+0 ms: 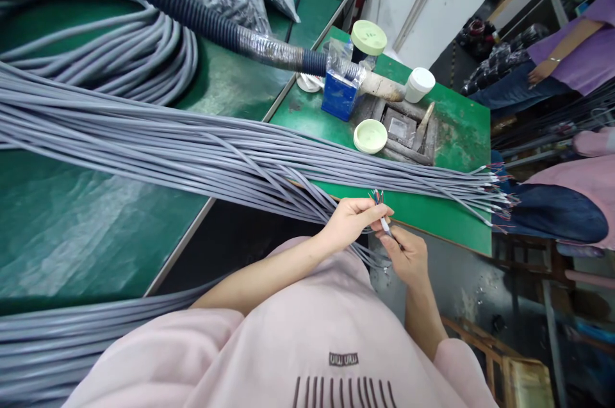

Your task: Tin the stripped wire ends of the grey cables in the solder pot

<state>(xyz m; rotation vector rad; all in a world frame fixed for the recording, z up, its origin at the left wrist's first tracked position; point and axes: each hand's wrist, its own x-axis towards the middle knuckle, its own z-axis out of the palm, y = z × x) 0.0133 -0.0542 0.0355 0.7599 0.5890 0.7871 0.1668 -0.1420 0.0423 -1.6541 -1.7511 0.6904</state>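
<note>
A grey cable end with a white collar [385,225] is held between my hands near the table's front edge. Thin coloured wires [378,196] fan out from it, pointing away from me. My left hand [350,221] is closed, thumb and fingers pinching around the wires. On the cable just below the white collar, my right hand [406,254] is closed too. Behind them, a long bundle of grey cables [230,145] runs across the tables, its stripped ends [500,196] sticking out past the right edge.
On the green table [461,139] stand a solder pot [398,129] with a scraper [425,126], a shallow dish [370,136], a white jar [419,84] and a blue box [339,94] under a black hose [192,14]. More cables [96,344] lie lower left. Other people are at right.
</note>
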